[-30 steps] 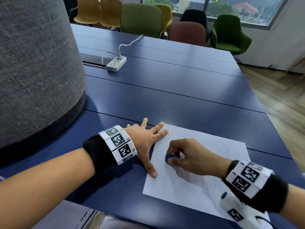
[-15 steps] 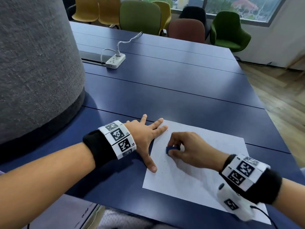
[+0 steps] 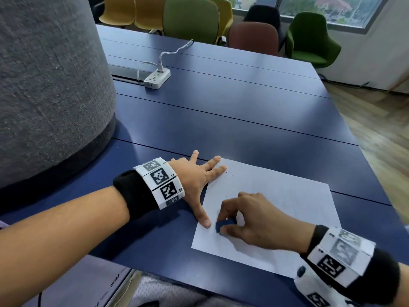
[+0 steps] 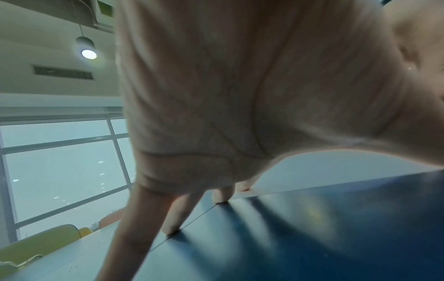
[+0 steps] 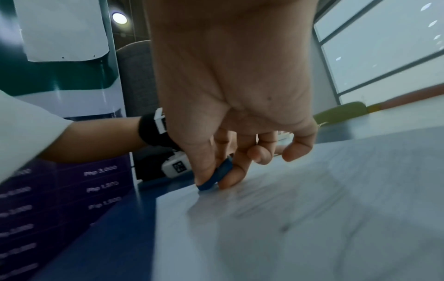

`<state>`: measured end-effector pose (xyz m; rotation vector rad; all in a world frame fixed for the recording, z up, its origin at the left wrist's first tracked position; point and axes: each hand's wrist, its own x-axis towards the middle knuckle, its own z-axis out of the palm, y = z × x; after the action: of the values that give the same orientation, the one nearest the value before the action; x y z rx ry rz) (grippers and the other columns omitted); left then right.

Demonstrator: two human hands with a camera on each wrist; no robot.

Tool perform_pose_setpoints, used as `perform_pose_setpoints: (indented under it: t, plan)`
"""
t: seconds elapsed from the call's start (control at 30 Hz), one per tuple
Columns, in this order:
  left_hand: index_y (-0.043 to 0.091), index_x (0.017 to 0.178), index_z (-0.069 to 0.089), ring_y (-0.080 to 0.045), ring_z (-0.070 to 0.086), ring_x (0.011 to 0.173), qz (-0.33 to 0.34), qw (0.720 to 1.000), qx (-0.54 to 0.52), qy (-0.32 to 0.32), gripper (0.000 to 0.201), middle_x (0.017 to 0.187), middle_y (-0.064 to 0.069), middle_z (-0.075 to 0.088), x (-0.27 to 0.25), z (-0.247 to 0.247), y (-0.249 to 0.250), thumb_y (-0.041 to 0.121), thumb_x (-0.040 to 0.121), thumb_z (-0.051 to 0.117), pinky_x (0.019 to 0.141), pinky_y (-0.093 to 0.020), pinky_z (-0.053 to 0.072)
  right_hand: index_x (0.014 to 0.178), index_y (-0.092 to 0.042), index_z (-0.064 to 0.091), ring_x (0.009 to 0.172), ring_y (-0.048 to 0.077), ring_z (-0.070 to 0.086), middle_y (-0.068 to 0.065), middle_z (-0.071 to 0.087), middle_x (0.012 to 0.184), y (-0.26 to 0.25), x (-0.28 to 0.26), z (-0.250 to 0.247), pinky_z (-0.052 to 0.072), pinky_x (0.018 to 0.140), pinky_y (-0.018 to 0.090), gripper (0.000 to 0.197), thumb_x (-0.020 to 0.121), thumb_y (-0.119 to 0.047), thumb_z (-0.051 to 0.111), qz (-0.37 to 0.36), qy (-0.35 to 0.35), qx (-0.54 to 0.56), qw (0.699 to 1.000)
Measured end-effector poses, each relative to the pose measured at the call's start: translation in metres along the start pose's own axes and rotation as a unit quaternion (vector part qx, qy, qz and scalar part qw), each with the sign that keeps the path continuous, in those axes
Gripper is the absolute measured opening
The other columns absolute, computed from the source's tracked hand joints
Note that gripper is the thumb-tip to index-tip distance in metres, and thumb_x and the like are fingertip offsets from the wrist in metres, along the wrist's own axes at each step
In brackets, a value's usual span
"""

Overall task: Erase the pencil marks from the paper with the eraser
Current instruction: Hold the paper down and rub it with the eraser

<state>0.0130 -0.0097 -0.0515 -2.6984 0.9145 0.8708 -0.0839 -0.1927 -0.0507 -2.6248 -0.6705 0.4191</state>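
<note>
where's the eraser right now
In the head view, the blue eraser is pinched in the right hand, pressed on the paper near its left edge, just right of the left hand's thumb.

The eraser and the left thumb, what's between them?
Only a narrow strip of bare paper lies between the eraser and the left hand's thumb, seen in the head view.

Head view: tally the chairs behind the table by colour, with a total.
Yellow chair, yellow chair, yellow chair: 3
Green chair, green chair: 2
Reddish-brown chair: 1
Black chair: 1
Total: 7
</note>
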Motion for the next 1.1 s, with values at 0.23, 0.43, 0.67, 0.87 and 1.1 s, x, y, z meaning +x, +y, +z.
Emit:
perform_pose_setpoints:
  t: [0.23,0.43,0.67,0.87,1.1]
  plan:
    - [0.047,0.146,-0.023,-0.038,-0.019,0.146,-0.002,1.000,0.002,0.002,0.150,0.153,0.026,-0.032,-0.001,0.000,0.001,0.090,0.036,0.069,0.110,-0.064,0.028,0.093,-0.033,0.063,0.080,0.002,0.048,-0.016,0.065,0.080,-0.003,-0.008,0.003,0.043,0.084,0.031,0.016,0.083,-0.045,0.061,-0.018,-0.001,0.009,1.000]
    - [0.047,0.146,-0.023,-0.037,-0.020,0.146,-0.003,1.000,0.000,-0.002,0.149,0.151,0.028,-0.033,-0.001,0.000,0.001,0.090,0.037,0.069,0.109,-0.063,0.029,0.090,-0.033,0.064,0.078,0.001,0.048,-0.015,0.066,0.080,0.011,0.004,-0.010,0.044,0.087,0.037,0.015,0.081,-0.045,0.063,0.027,0.050,-0.014,0.998]
    - [0.046,0.146,-0.024,-0.038,-0.020,0.146,0.002,1.000,0.002,-0.002,0.149,0.152,0.026,-0.033,0.001,0.000,0.001,0.090,0.038,0.069,0.110,-0.065,0.027,0.092,-0.033,0.065,0.078,0.000,0.049,-0.016,0.066,0.082,0.011,0.005,-0.010,0.045,0.087,0.037,0.016,0.082,-0.046,0.063,0.018,0.045,-0.006,0.999]
    - [0.044,0.147,-0.023,-0.040,-0.020,0.146,0.004,1.000,0.005,-0.002,0.149,0.153,0.023,-0.033,0.001,0.000,0.000,0.088,0.040,0.070,0.109,-0.068,0.024,0.091,-0.033,0.066,0.080,0.003,0.056,-0.016,0.066,0.082,0.005,0.002,-0.012,0.046,0.086,0.033,0.017,0.079,-0.045,0.065,0.009,-0.029,0.020,0.999]
    - [0.047,0.144,-0.027,-0.040,-0.018,0.146,0.010,1.000,0.002,0.005,0.150,0.152,0.026,-0.033,0.003,0.003,-0.002,0.091,0.036,0.067,0.108,-0.066,0.028,0.081,-0.031,0.069,0.071,0.005,0.059,-0.012,0.068,0.072,0.036,0.048,-0.036,0.051,0.080,0.038,0.008,0.074,-0.036,0.070,0.095,0.075,0.028,0.992]
